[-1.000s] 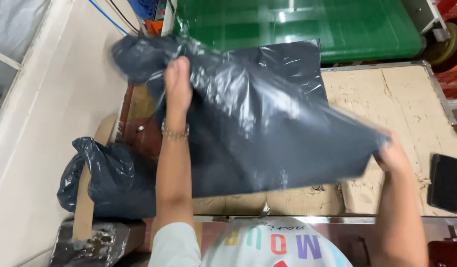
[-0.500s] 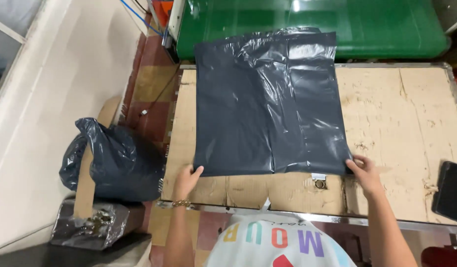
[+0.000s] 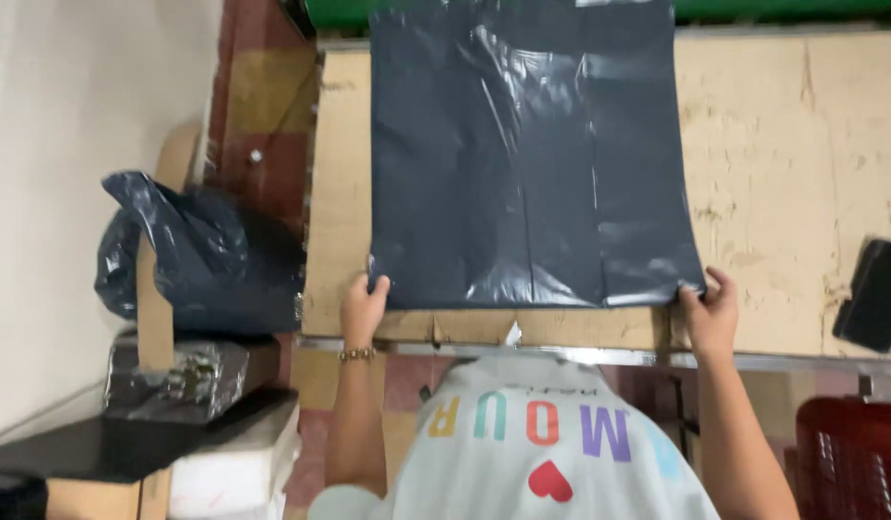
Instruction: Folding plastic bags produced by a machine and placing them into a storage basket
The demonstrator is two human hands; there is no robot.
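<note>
A large dark grey plastic bag (image 3: 527, 154) lies spread flat on the cardboard-covered table (image 3: 783, 193). My left hand (image 3: 364, 308), with a bracelet at the wrist, pinches the bag's near left corner. My right hand (image 3: 710, 313) grips the near right corner. Both hands hold the bag's near edge down close to the table's front edge.
A stuffed dark plastic bag (image 3: 190, 255) sits on the floor left of the table, with foil-wrapped bundles (image 3: 181, 376) and boxes below it. A black phone-like object (image 3: 874, 294) lies at the table's right. A red crate (image 3: 850, 462) stands at lower right. A green surface (image 3: 340, 12) borders the far edge.
The bag was being shaken out in the air a second ago. It now lies flat on the table and has been drawn toward me, my hands still at its near corners.
</note>
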